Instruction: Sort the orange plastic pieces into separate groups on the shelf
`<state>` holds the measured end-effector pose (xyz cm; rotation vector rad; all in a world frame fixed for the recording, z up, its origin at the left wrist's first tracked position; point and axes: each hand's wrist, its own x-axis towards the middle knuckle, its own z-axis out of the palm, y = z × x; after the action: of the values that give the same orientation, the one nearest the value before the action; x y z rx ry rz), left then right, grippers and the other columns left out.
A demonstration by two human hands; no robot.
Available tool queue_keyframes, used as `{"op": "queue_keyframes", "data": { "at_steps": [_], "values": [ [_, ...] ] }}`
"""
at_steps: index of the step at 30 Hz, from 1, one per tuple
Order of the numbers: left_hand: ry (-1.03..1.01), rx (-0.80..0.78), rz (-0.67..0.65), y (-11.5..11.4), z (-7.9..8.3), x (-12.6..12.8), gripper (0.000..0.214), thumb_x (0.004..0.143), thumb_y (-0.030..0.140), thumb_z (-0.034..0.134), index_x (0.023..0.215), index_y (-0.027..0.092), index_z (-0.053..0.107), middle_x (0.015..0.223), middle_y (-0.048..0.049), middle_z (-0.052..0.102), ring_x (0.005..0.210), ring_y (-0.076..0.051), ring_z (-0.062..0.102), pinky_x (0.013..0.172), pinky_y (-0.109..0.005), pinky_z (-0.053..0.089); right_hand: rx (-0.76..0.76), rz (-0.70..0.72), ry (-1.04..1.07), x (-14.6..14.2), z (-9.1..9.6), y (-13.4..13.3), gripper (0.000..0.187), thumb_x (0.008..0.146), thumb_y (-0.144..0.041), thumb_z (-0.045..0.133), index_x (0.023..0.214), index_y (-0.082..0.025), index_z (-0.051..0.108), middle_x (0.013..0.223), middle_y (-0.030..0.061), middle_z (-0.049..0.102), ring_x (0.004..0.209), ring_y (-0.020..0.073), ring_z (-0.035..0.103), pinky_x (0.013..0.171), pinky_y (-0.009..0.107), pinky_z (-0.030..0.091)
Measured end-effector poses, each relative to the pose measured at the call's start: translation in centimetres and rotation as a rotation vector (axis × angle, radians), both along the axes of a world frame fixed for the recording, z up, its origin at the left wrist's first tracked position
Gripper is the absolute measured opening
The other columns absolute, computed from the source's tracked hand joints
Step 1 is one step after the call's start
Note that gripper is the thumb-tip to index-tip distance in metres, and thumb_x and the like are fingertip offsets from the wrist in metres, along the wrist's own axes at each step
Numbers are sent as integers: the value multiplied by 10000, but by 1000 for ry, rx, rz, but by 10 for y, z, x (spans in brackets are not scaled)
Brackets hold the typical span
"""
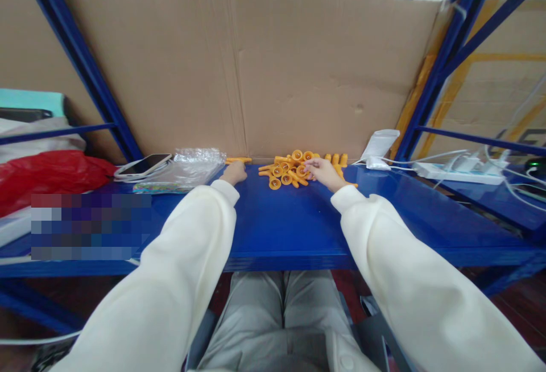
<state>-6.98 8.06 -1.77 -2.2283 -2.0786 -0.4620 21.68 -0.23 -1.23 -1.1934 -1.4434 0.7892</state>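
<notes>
A loose pile of orange funnel-shaped pieces (277, 171), each with a round flared cup and a narrow stem, lies at the back of the blue tabletop. My right hand (325, 173) reaches into the pile's right side, its fingertips pinched at one piece. More orange pieces (336, 159) stand in a row just behind that hand. To the left, my left hand (234, 173) rests on the table with its fingers curled, mostly hidden from view. Directly beyond it lie orange stems (239, 160); whether the fingers grip one is unclear.
A clear plastic packet (194, 167) and a phone with a white cable (149, 165) lie left. Further left is a red bag (55, 176). A white power strip (458, 172) sits right. Cardboard (298, 65) walls the back between blue posts (91, 70).
</notes>
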Motion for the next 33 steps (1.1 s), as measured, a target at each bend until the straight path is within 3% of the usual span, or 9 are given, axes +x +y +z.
{"op": "queue_keyframes", "data": {
  "at_steps": [9,14,18,24,26,28,31,33],
  "values": [
    [86,-28,-65,-2,1,15,298,759,60,575,959,108,790,1133,-213,759,1152,-319,699,984,-314,515,11,36,-7,1,-2,1,143,783,-154,762,765,-188,624,705,21,655,504,88,552,472,212,414],
    [126,-39,-76,-2,-2,12,364,776,90,566,1070,108,779,1221,-203,737,1188,-293,682,1001,-276,498,8,24,-39,0,-1,-1,132,805,-128,725,760,-188,616,688,12,658,490,81,557,462,199,418],
    [143,-47,-68,-1,-5,7,424,812,114,532,1174,40,741,1278,-241,699,1213,-308,663,1039,-300,482,7,11,-74,-1,0,-2,122,818,-123,705,756,-181,617,695,20,662,489,80,562,480,205,433],
    [196,73,-48,-4,-9,10,432,876,165,490,1233,65,711,1304,-224,673,1290,-324,603,1091,-387,468,16,7,-155,1,-4,3,78,860,-165,661,782,-170,662,766,47,695,548,106,603,570,255,512],
    [205,169,-106,-6,-9,15,434,896,188,474,1250,87,704,1309,-207,664,1286,-319,600,1101,-407,465,25,9,-186,1,-5,4,82,872,-183,650,797,-167,680,798,58,707,578,121,624,608,281,535],
    [202,221,-250,-9,-9,23,449,894,168,458,1272,127,697,1301,-169,672,1267,-287,609,1109,-392,463,32,9,-213,2,-5,4,94,879,-182,634,805,-164,688,811,60,708,589,124,629,628,294,545],
    [231,146,-465,-14,-8,36,477,845,93,458,1233,191,718,1241,-107,704,1199,-237,642,1088,-339,475,40,17,-237,2,-5,4,113,884,-168,608,799,-163,682,806,52,700,580,116,620,629,295,548],
    [266,80,-496,-17,-7,43,446,833,89,471,1179,186,736,1202,-116,710,1160,-244,657,1049,-331,494,49,26,-246,3,-6,5,116,880,-176,612,787,-164,680,799,53,696,582,122,623,630,304,552]
  ]
}}
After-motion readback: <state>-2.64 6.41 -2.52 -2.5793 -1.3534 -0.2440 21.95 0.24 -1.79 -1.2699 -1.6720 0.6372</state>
